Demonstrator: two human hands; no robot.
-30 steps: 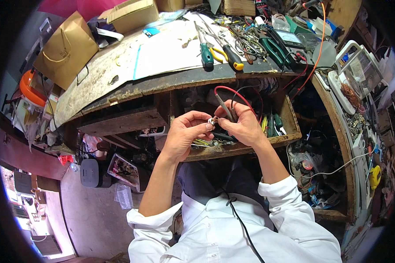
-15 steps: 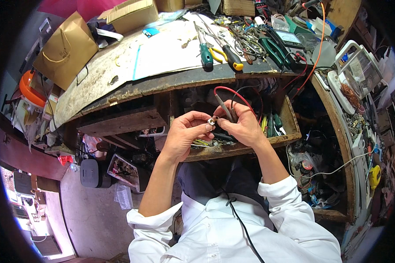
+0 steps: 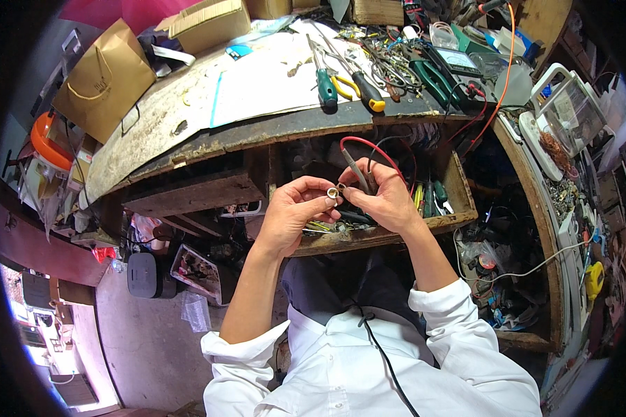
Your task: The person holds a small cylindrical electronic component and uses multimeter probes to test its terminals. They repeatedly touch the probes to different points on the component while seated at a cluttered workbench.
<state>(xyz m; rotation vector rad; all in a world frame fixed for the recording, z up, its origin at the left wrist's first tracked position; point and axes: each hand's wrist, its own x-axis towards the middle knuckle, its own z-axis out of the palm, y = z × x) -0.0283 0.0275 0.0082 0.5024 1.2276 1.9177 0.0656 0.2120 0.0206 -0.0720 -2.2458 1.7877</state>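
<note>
Above the open drawer, my left hand (image 3: 293, 210) pinches a small round whitish piece (image 3: 332, 194) with a metallic look between thumb and fingertips. Close beside it, my right hand (image 3: 384, 199) is closed, its thumb and forefinger at a tiny brownish part (image 3: 341, 187). Whether the two small parts touch I cannot tell. A grey pen-like test probe (image 3: 357, 172) with a red lead (image 3: 377, 149) also sits in my right hand, slanting up out of the grip. A thin black lead runs near it; its end is hidden behind the fingers.
The wooden drawer (image 3: 462, 186) below my hands holds several tools. On the bench lie white paper (image 3: 264, 83), a green-handled screwdriver (image 3: 327, 89), a black-and-yellow one (image 3: 371, 92) and an analog meter (image 3: 458, 61). An orange cable (image 3: 506, 66) hangs at the right, a bin (image 3: 202, 273) stands lower left.
The round piece has turned slightly in my left fingertips, so more of its open face shows. Both hands stay in nearly the same place.
</note>
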